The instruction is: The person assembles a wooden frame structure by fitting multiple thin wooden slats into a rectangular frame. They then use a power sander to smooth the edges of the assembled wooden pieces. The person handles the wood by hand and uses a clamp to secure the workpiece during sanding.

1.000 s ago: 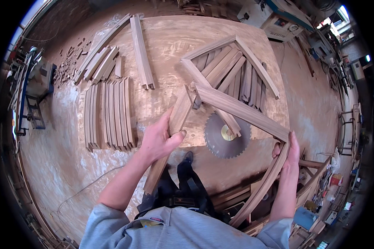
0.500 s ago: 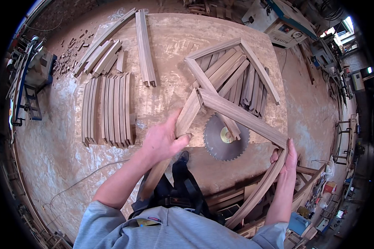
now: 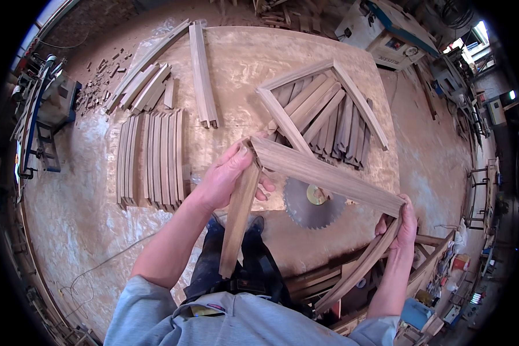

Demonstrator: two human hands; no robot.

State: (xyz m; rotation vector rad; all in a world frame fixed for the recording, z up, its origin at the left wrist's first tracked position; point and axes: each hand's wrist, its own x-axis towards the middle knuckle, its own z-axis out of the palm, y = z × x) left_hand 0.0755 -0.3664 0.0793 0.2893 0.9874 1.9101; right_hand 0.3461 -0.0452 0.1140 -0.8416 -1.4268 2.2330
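A three-sided wooden frame is held up before me, made of a wide crosspiece (image 3: 328, 175) and two side rails. My left hand (image 3: 224, 177) grips the left corner, thumb on top of the joint, fingers round behind the left rail (image 3: 239, 222). At the far end of the crosspiece, my right hand (image 3: 406, 224) is closed round the right corner, where the right rail (image 3: 360, 266) runs back toward me. A thin gap shows at the left joint. Below the crosspiece lies a circular saw blade (image 3: 303, 206), partly covered by the frame piece beyond it.
Another open wooden frame (image 3: 285, 120) lies on the plywood table (image 3: 242, 69), over a pile of wood strips (image 3: 323, 106). Stacked rails (image 3: 164, 158) and loose pieces (image 3: 150, 86) lie to the left. Two long rails (image 3: 202, 81) are farther back. A machine (image 3: 383, 37) stands beyond.
My left hand has slid up the left rail to the corner joint. That corner has moved left and nearer to me, and the left rail has swung steeper. My right hand keeps its hold.
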